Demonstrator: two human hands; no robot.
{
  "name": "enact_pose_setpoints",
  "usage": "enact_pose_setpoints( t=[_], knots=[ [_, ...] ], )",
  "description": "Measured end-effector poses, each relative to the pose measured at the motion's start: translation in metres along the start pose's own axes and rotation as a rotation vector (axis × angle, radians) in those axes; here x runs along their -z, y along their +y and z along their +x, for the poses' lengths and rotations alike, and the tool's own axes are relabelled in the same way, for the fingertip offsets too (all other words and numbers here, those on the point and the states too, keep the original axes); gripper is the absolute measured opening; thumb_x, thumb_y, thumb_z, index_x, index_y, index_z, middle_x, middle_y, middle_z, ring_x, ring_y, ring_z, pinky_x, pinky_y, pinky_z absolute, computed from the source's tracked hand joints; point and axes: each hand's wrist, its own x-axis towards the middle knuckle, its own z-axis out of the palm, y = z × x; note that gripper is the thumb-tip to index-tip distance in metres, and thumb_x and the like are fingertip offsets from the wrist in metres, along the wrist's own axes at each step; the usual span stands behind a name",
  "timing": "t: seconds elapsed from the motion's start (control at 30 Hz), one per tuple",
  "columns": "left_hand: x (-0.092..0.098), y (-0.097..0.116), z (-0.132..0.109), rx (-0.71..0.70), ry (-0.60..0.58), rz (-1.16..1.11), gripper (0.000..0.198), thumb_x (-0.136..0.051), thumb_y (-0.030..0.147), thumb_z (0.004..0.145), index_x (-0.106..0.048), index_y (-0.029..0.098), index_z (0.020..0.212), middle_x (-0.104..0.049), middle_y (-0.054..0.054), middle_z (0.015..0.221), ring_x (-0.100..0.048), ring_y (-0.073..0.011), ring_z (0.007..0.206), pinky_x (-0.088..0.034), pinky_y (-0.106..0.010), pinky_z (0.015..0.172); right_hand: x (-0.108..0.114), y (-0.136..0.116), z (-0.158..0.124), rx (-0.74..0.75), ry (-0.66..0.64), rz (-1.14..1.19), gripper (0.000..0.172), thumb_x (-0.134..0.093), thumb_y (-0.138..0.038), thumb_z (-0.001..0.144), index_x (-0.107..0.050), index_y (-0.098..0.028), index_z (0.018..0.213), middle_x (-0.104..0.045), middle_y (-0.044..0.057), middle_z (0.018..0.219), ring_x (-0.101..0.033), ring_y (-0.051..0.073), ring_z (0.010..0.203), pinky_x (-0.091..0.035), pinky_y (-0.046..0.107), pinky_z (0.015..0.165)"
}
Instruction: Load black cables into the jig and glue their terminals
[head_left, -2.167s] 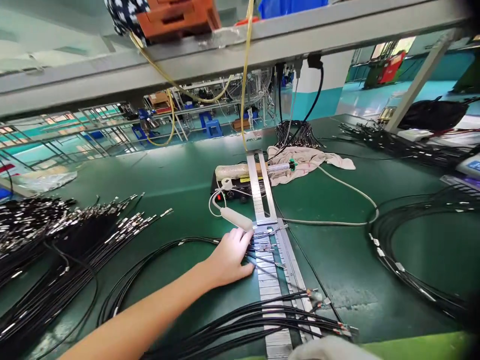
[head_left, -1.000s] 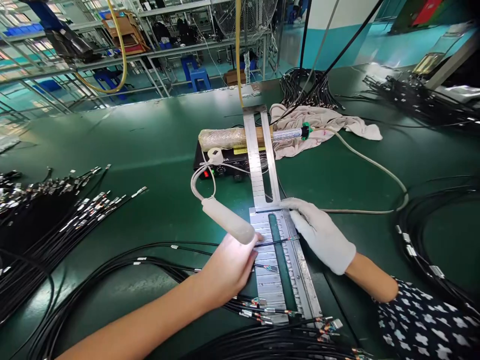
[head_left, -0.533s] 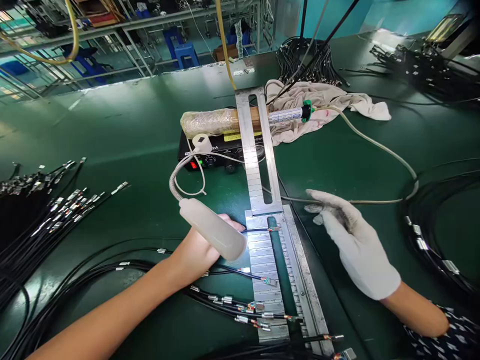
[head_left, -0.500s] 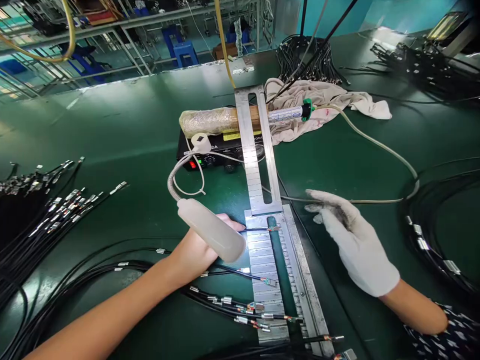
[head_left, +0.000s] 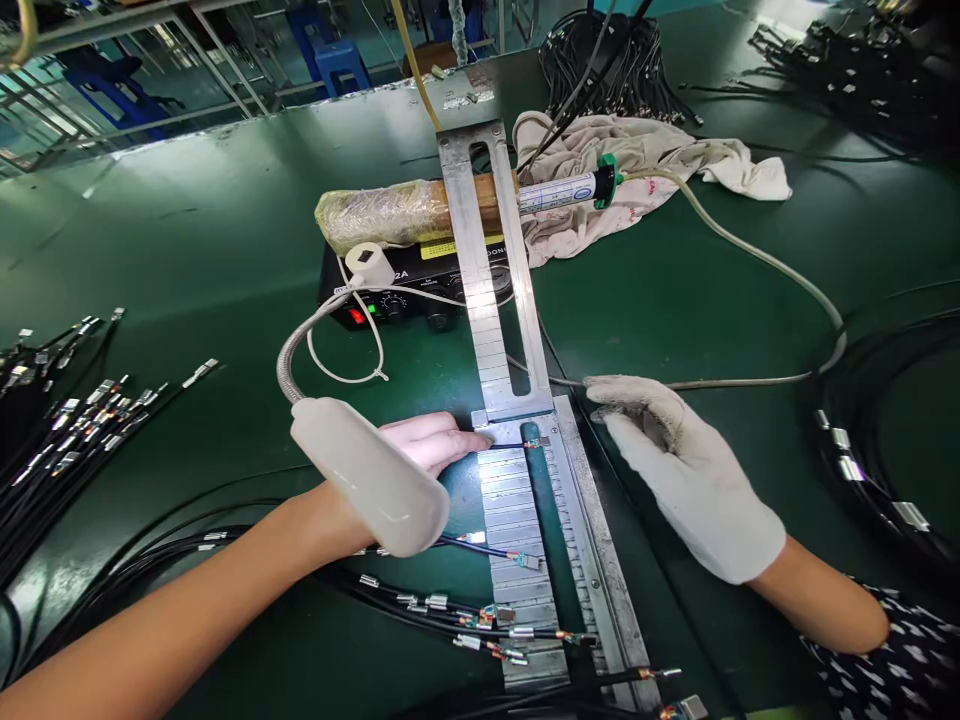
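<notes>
My bare left hand [head_left: 431, 443] is partly behind a white lamp head [head_left: 371, 475]. Its fingertips press together on a thin black cable [head_left: 510, 445] lying across the top of the slotted metal fixture [head_left: 517, 510]. The cable's connector end [head_left: 537, 441] rests over the slot. My right hand [head_left: 682, 470], in a white glove, hovers right of the fixture with thumb and fingers apart and nothing between them. Lower on the fixture lie another cable with a connector [head_left: 525, 560] and several more cable ends [head_left: 499, 613].
Behind the fixture stands a black control box [head_left: 412, 300] with a wrapped syringe tube [head_left: 397, 213] on top. A crumpled cloth [head_left: 645, 150] lies beyond. Cable bundles lie at the left [head_left: 90, 420], far back [head_left: 607, 65] and right [head_left: 885, 430].
The view has shifted, so most things appear further left. The lamp head covers less of my left hand's fingers. My right hand's fingers have come closer to the fixture.
</notes>
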Motion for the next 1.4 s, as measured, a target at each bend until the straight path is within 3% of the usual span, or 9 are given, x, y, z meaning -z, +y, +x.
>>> enact_pose_setpoints(
  t=[0.2,0.43,0.5,0.67,0.77,0.97,1.07,1.3,1.4],
  knots=[
    [0.004,0.010,0.002,-0.016,-0.014,0.113,0.038,-0.037,0.023,0.098,-0.052,0.021,0.133,-0.061,-0.008,0.103,-0.060,-0.0198,0.092,-0.049,-0.029,0.081,-0.001,-0.003,0.004,0.043,-0.021,-0.107,0.019,-0.053,-0.024,0.093,-0.065,-0.027,0.107,-0.064,0.004,0.116,-0.060,0.022,0.111,-0.049,0.042,0.100],
    [-0.011,0.010,0.006,0.045,0.176,-0.045,0.030,-0.036,0.021,0.100,-0.062,0.023,0.115,-0.066,-0.003,0.096,-0.063,-0.0140,0.085,-0.051,-0.023,0.076,0.000,-0.003,0.003,0.054,-0.041,-0.110,0.020,-0.053,-0.022,0.093,-0.065,-0.028,0.108,-0.065,0.003,0.116,-0.060,0.021,0.111,-0.049,0.041,0.101],
    [-0.020,0.008,0.001,0.034,0.172,0.028,0.033,-0.035,0.018,0.100,-0.062,0.024,0.119,-0.066,-0.004,0.100,-0.062,-0.0148,0.090,-0.050,-0.025,0.079,0.000,-0.002,0.003,0.058,-0.051,-0.105,0.020,-0.053,-0.021,0.094,-0.065,-0.028,0.108,-0.065,0.003,0.117,-0.060,0.020,0.111,-0.049,0.039,0.100],
    [-0.034,0.011,-0.018,0.044,0.364,0.396,0.043,-0.030,0.017,0.099,-0.061,0.034,0.122,-0.060,-0.006,0.105,-0.056,-0.0215,0.096,-0.044,-0.038,0.082,-0.001,-0.002,0.005,0.070,-0.065,-0.111,0.022,-0.053,-0.019,0.094,-0.064,-0.029,0.109,-0.065,0.001,0.117,-0.061,0.019,0.111,-0.049,0.037,0.100],
    [-0.028,0.021,-0.013,0.019,0.261,0.468,0.040,-0.036,0.014,0.096,-0.056,0.027,0.128,-0.059,-0.009,0.107,-0.054,-0.0234,0.097,-0.041,-0.041,0.083,-0.002,-0.003,0.006,0.084,-0.083,-0.165,0.023,-0.052,-0.018,0.093,-0.065,-0.028,0.108,-0.066,0.001,0.115,-0.061,0.019,0.110,-0.049,0.037,0.099],
    [-0.026,0.036,0.029,-0.129,0.092,0.507,0.035,-0.034,0.013,0.100,-0.051,0.019,0.130,-0.061,-0.008,0.112,-0.055,-0.0226,0.102,-0.041,-0.037,0.083,0.001,-0.003,-0.008,0.128,-0.086,-0.228,0.023,-0.051,-0.018,0.092,-0.064,-0.028,0.108,-0.066,0.001,0.115,-0.062,0.019,0.109,-0.050,0.038,0.099],
    [-0.025,0.037,0.030,-0.089,0.120,0.536,0.034,-0.033,0.014,0.101,-0.050,0.020,0.130,-0.061,-0.008,0.114,-0.055,-0.0233,0.103,-0.042,-0.038,0.083,0.003,-0.002,-0.016,0.139,-0.081,-0.249,0.021,-0.052,-0.021,0.092,-0.064,-0.027,0.109,-0.065,0.003,0.116,-0.062,0.021,0.108,-0.051,0.040,0.096],
    [-0.006,0.053,-0.031,0.122,-0.073,-0.064,0.012,-0.050,0.021,0.097,-0.056,0.019,0.107,-0.061,-0.006,0.104,-0.053,-0.0204,0.098,-0.043,-0.034,0.086,0.003,-0.002,-0.016,0.116,-0.074,-0.237,0.021,-0.053,-0.022,0.092,-0.064,-0.029,0.108,-0.066,0.001,0.113,-0.062,0.019,0.106,-0.051,0.038,0.095],
    [-0.012,0.054,-0.033,0.182,0.071,-0.182,0.012,-0.048,0.014,0.097,-0.058,0.019,0.092,-0.061,-0.004,0.091,-0.055,-0.0181,0.089,-0.045,-0.032,0.081,0.002,-0.002,-0.015,0.103,-0.072,-0.232,0.020,-0.053,-0.023,0.092,-0.065,-0.030,0.107,-0.066,0.000,0.112,-0.062,0.019,0.106,-0.051,0.038,0.096]
  ],
)
